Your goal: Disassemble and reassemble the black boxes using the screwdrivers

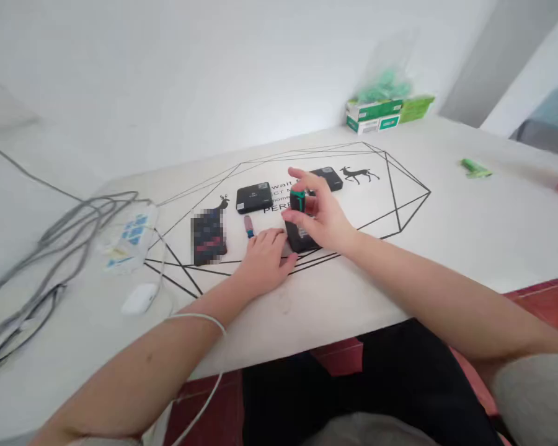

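Note:
My right hand (323,214) is raised over the middle of the table, thumb and fingers closed on a small black object with green edges (297,200), whose kind I cannot make out. Below it lies a flat black box (300,238), partly covered by that hand. My left hand (267,257) rests flat on the tabletop beside the box's left edge, fingers stretched out; whether it touches the box I cannot tell. Just beyond its fingertips is a small tool with a reddish handle and blue end (248,226). Two more black boxes lie farther back, one at left (254,197) and one at right (328,178).
A blurred-out dark item (208,236) lies left of my left hand. Grey cables (74,248), a clear bag with blue pieces (132,238) and a white adapter (139,299) occupy the left side. Green-white boxes (374,114) stand at the back; a green packet (475,168) lies right.

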`<state>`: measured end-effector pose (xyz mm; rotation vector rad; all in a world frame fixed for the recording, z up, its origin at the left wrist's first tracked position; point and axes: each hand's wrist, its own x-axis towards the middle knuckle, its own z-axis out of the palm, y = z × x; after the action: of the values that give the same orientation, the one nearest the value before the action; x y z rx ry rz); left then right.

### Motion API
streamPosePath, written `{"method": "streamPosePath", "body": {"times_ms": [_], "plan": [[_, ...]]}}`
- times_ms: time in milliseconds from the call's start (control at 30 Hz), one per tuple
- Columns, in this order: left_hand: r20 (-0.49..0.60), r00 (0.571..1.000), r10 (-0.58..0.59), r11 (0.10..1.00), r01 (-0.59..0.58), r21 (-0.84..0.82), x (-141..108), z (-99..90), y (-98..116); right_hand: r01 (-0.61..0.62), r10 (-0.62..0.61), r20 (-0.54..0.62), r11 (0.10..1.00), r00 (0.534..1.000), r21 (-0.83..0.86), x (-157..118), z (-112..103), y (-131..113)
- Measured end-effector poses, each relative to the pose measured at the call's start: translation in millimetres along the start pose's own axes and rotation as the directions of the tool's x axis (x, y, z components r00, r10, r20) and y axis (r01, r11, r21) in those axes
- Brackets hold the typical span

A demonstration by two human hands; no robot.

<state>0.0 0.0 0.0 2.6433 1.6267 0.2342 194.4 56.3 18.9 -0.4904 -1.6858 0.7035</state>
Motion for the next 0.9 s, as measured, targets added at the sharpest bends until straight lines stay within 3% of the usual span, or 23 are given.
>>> {"method": "streamPosePath", "body": {"times_ms": [233,600,733,900], "plan": [[-0.01,1.0,-0.003,1.0,0.003,-0.012,0.8,1.2,-0.2,-0.01,0.005,0.12,0.999,0.993,0.041,0.2,-2.6,2.8],[-0.014,1.0,-0.005,1.0,0.004,-0.03,0.6,-0.8,0.3,0.1,-0.088,0.065,0.972,0.994,-0.213,-1.2,-5.4,0.0],[-0.026,1.0,-0.002,1.0,0.001,-0.03,0.8,0.3,-0.2,0.132,-0.125,0.051,0.97,0.991,-0.202,-2.0,-6.0,3.6],[-0.026,1.0,0.0,1.0,0.0,-0.023,0.6,0.0,0.9,0.059,-0.047,0.078,0.986,0.996,-0.157,-1.8,-8.4,4.2]]}}
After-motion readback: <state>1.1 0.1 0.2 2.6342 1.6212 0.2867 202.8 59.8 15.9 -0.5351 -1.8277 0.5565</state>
